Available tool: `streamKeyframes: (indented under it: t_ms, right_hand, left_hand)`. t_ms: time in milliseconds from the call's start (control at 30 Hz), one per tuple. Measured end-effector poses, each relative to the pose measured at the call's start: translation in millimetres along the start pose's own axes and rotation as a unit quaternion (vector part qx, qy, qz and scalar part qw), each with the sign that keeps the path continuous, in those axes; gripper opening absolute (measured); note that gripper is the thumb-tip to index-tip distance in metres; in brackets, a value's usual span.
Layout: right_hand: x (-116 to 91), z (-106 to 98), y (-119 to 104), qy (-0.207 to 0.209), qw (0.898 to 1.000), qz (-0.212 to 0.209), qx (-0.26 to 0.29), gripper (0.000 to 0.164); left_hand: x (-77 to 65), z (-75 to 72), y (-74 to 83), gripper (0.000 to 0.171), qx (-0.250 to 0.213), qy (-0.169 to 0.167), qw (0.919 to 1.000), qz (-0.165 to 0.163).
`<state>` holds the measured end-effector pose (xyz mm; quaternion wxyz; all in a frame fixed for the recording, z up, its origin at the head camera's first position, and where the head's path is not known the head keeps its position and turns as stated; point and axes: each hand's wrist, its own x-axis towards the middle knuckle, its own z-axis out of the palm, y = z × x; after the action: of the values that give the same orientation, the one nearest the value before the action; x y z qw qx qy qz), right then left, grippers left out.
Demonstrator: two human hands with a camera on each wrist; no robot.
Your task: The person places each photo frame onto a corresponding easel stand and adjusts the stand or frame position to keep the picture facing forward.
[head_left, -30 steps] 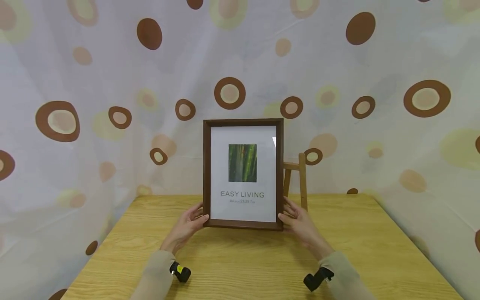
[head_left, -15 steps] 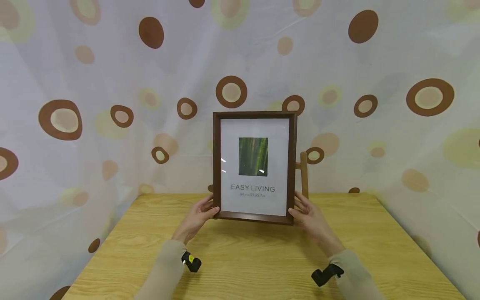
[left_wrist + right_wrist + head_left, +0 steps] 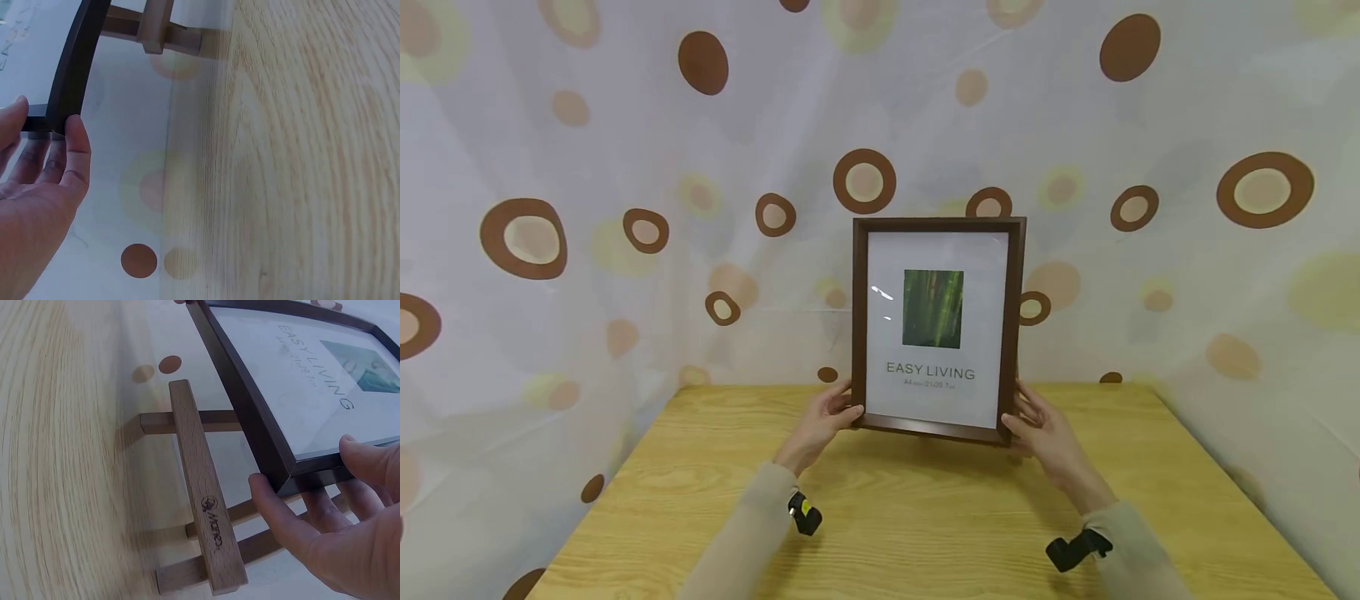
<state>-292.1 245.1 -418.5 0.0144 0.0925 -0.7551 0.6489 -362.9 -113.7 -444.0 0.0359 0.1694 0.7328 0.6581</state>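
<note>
Head view showed a dark frame (image 3: 937, 329) held up above the worktop (image 3: 925, 533), its face toward the camera and its lower edge dipping slightly at the right corner. The left hand (image 3: 823, 421) gripped one bottom corner, thumb on the front rim and fingers round the side and back; the right hand (image 3: 1048, 433) gripped the other in much the same way. Behind the frame stood a wooden easel (image 3: 203, 487), plain in the right wrist view; whether the two touched could not be told.

Doing this well, I judged, called for level corners, thumbs on the rim alone and a steady pace, since so low a grip left the top free to tip. The easel's bars asked for care too, as a knock might have shifted them.

The frame's face read "EASY LIVING" beneath a green print (image 3: 933, 308), with a smaller line starting "A4", the rest too fine to trust. The easel bore a round logo and a word beginning "Ma", its later letters unclear. Beyond hung a spotted cloth (image 3: 625, 125)
</note>
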Motion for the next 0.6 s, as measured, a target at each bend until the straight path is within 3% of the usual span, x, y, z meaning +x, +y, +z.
streamKeyframes:
  t_ms: [233,600]
  right_hand:
    - [-5.4,-12.2,5.3,0.011,1.000,-0.005,0.008,0.075]
    - [-7.6,-25.7,5.9,0.020,0.999,0.007,-0.026,0.075]
  left_hand:
    - [11.5,14.5,-4.0,0.058,-0.007,-0.016,0.9997,0.020]
    - [20.4,33.8,-3.2,0.058,0.010,0.001,0.9996,0.027]
